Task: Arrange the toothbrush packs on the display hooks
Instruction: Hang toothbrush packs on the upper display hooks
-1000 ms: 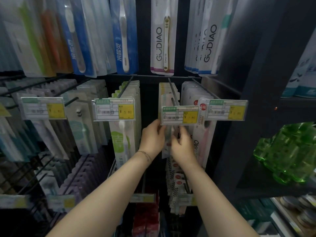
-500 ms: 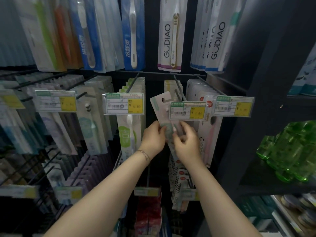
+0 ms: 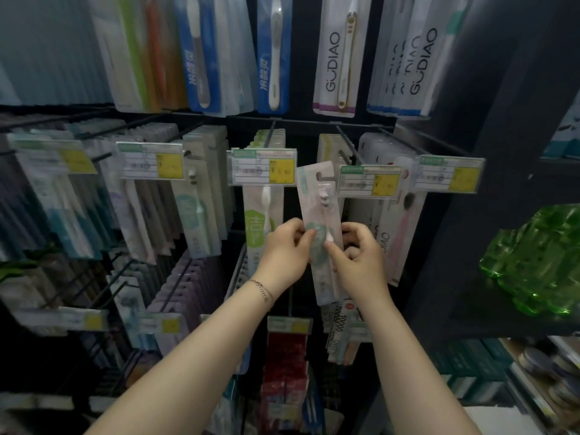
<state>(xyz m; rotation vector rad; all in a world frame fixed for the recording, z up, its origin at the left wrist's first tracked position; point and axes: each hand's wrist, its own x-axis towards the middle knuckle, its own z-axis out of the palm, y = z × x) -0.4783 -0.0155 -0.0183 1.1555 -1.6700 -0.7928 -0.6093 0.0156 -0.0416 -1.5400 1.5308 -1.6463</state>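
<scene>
Both my hands hold one pale toothbrush pack [image 3: 320, 196] upright in front of the rack. My left hand [image 3: 287, 249] pinches its left edge and my right hand [image 3: 361, 259] pinches its right edge near the middle. The pack's hang hole sits just left of a price tag [image 3: 368, 181] at the tip of a black display hook [image 3: 346, 146]. Behind that tag, a few matching packs [image 3: 326, 144] hang on the hook.
Neighbouring hooks carry a green-labelled pack [image 3: 260, 227] on the left and a pink-brush pack [image 3: 398, 237] on the right. Taller packs hang in the row above. A dark shelf post [image 3: 464, 183] and green bottles [image 3: 539, 259] stand at right.
Both hands have drawn the pack out from behind the price tag and stood it upright; it now sits lower and in front of the hook's tip.
</scene>
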